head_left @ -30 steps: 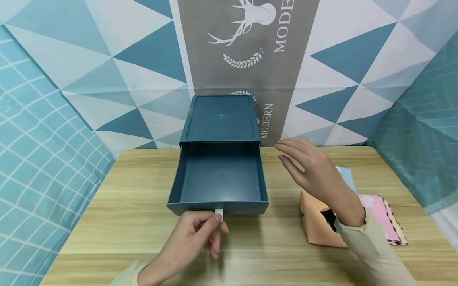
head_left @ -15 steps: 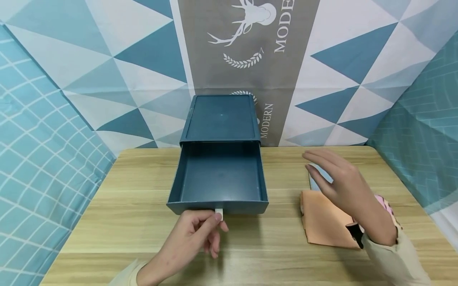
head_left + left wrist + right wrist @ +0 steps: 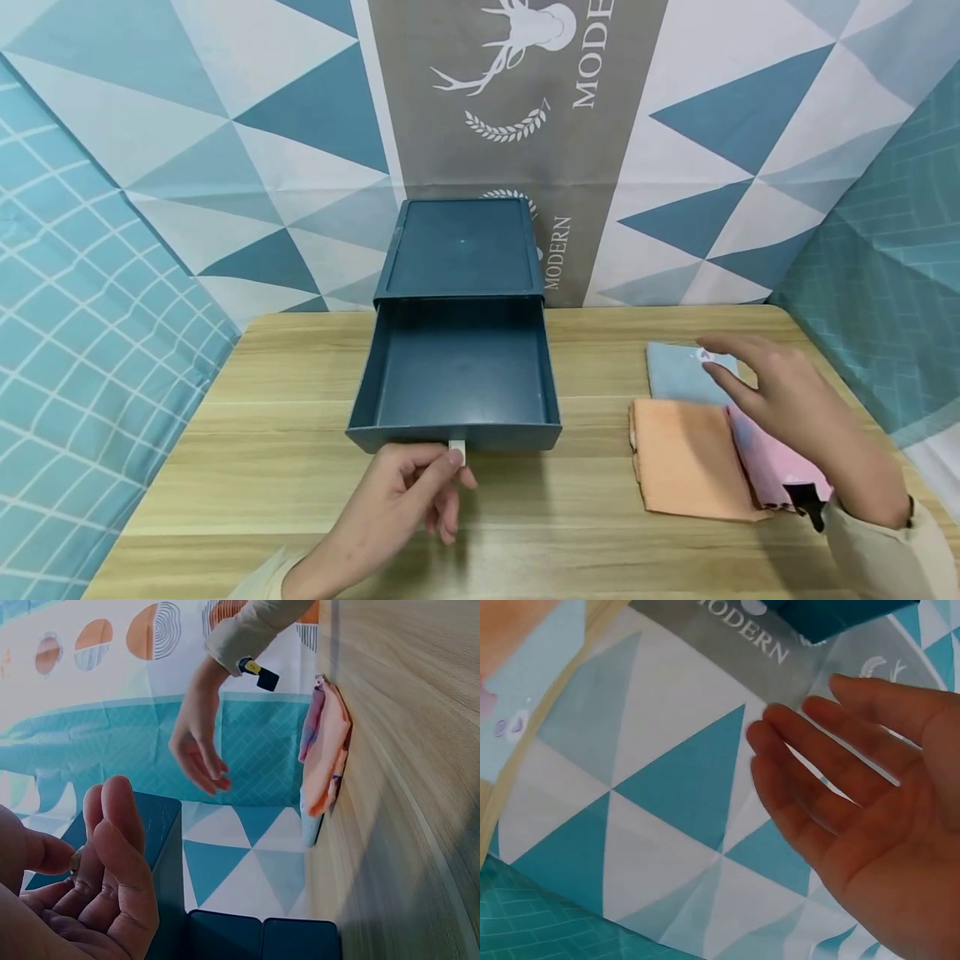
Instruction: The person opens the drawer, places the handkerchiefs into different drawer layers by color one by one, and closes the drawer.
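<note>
Pinching the pale tab (image 3: 457, 452) between thumb and forefinger, the left grip (image 3: 405, 496) leaves hardly any gap. Just beyond it on the table (image 3: 300, 467), the drawn-out drawer (image 3: 517, 437) faces the person; with its dark blue box (image 3: 462, 250) farther behind, its long axis runs straight away from that grip. Thumb parted from gently bent fingers, the right grip (image 3: 802, 408) holds nothing, raised above a pink cloth (image 3: 768, 454), its fingertips over a blue cloth (image 3: 678, 371); an orange cloth (image 3: 686, 458) lies to its left.
</note>
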The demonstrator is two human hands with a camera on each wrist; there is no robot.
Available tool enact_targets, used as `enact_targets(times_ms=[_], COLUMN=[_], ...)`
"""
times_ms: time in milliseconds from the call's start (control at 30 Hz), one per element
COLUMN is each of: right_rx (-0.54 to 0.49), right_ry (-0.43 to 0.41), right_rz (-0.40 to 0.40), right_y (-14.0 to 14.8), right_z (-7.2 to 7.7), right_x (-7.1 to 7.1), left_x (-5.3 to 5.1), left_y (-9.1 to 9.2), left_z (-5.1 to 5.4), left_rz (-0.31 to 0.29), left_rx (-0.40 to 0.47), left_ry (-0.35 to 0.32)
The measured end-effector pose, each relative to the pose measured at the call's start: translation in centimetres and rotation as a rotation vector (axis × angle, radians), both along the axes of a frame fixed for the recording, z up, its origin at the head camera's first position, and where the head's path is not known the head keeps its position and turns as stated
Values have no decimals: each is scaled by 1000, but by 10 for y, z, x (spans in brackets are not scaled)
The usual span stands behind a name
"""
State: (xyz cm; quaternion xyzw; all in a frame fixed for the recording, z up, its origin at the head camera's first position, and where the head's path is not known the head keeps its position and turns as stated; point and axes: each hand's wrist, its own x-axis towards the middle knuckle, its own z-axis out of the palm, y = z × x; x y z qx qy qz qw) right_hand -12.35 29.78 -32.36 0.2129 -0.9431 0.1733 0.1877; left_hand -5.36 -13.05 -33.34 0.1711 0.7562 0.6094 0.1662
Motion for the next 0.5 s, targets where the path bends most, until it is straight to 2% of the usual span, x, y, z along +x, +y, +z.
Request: enact_targets(times_ms=[133, 267, 367, 500], right_rx=[74, 125, 155, 170], right_ry=[-126, -328, -420, -488], right_rz=[30, 48, 56, 56], right_y=[8, 13, 15, 16], right_z=[-6, -17, -26, -36], right_x=[-8, -14, -18, -23], left_x=[1, 0, 0, 0], left_y=[0, 0, 0, 0], left_z=[0, -1, -1, -1], left_rz=[0, -1, 1, 2], left_rx=[3, 6, 5, 6], left_ry=[18, 32, 35, 41])
